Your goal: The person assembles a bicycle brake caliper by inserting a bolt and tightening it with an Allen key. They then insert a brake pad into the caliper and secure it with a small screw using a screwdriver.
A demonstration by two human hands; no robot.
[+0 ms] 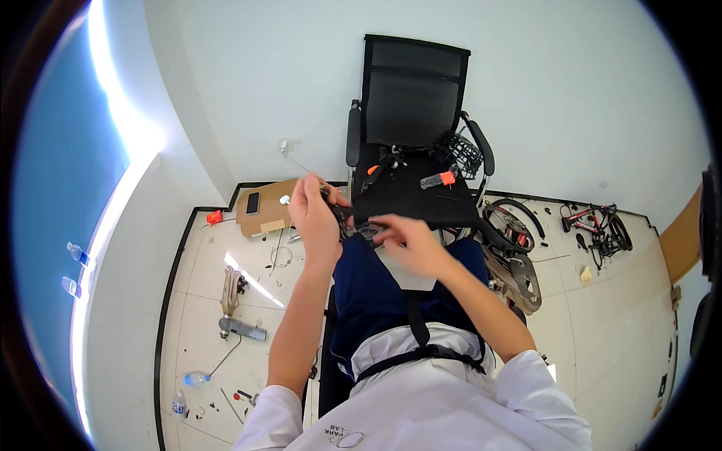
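I sit with both hands raised over my lap. My left hand (314,218) is closed around a small dark mechanical part (347,220) that looks like a bicycle component; its exact kind does not show. The fingers of my right hand (410,242) are bent and pinch the right end of the same part, slightly blurred. Most of the part is hidden by my fingers. Just beyond it stands a black office chair (406,197), its seat holding a black wire basket (460,152), a black-and-orange tool (385,167) and a clear pack with an orange end (439,179).
Left on the floor are a cardboard sheet (289,194) with a phone (253,203), a metal fork-like part (230,289), a grey bar (247,329) and water bottles (197,379). A wheel (511,225) and a red-black bicycle frame (583,220) lie right.
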